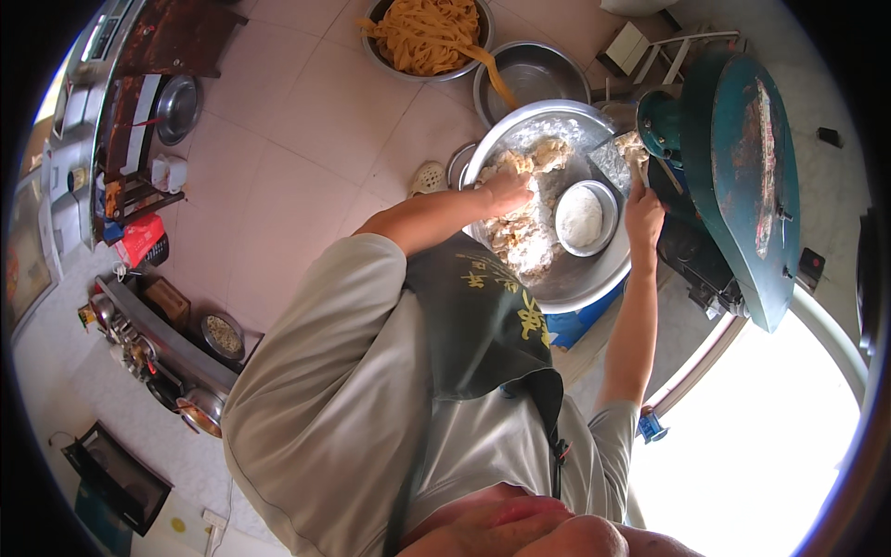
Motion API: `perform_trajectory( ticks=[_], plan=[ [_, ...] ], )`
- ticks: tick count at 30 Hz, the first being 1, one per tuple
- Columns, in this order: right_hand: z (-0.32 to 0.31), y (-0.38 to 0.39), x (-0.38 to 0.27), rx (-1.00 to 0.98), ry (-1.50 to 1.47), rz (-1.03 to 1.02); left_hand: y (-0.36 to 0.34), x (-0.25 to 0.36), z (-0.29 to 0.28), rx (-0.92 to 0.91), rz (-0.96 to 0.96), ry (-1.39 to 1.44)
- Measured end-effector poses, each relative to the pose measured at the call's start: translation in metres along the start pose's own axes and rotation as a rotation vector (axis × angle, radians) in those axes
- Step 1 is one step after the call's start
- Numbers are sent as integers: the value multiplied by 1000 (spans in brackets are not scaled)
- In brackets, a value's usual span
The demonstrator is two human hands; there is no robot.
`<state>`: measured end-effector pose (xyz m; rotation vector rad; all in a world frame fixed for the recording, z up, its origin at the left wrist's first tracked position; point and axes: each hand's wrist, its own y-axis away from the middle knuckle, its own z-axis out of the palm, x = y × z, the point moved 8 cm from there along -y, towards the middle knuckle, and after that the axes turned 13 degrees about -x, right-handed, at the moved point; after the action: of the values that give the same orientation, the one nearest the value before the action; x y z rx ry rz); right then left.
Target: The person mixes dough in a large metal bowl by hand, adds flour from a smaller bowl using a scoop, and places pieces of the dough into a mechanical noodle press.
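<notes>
A wide metal basin point(608, 278) in front of me holds crumbly, floury dough point(522, 243). Inside it my left hand point(509, 190) is closed on a lump of that dough, its fingertips partly hidden. A small metal bowl point(608, 206) of white flour point(582, 218) sits in the basin, between my two hands. My right hand point(642, 215) reaches past the basin's right rim, with a finger stretched up to a piece of pale dough at the outlet of a green machine point(733, 186); its fingers look closed on that dough. Clear plastic film point(608, 160) hangs below the outlet.
Beyond the basin stand a bowl point(376, 60) heaped with wide yellow noodle strips point(429, 32) and another metal bowl point(534, 79), a strip draped over its rim. Left are a dark cabinet point(176, 46), a red box point(139, 239) and a shelf of pots point(200, 408). A bright opening lies lower right.
</notes>
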<state>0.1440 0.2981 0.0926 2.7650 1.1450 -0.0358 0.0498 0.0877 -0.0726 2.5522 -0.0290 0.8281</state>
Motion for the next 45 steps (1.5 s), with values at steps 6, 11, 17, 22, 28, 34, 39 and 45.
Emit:
perform_trajectory(
  ticks=[6,11,17,22,28,34,39,45],
  plan=[
    [50,-25,28,-319,24,365,8,-6,-15,-127,-147,252],
    [10,-6,-18,64,-84,13,1,-27,-5,-7,-64,236],
    [21,-24,2,-176,-94,297,0,-41,-5,54,-207,869],
    [1,10,5,1,-114,175,-3,-53,1,221,-139,833],
    [26,-25,27,-147,-84,344,-17,-31,16,-250,28,771],
    [24,0,34,-196,-85,269,2,-20,18,-207,74,189],
    [20,-21,32,-283,-84,329,-25,-1,-6,-510,-6,4],
    [21,8,32,-232,-126,335,-67,-27,-41,75,-224,259]
  ],
)
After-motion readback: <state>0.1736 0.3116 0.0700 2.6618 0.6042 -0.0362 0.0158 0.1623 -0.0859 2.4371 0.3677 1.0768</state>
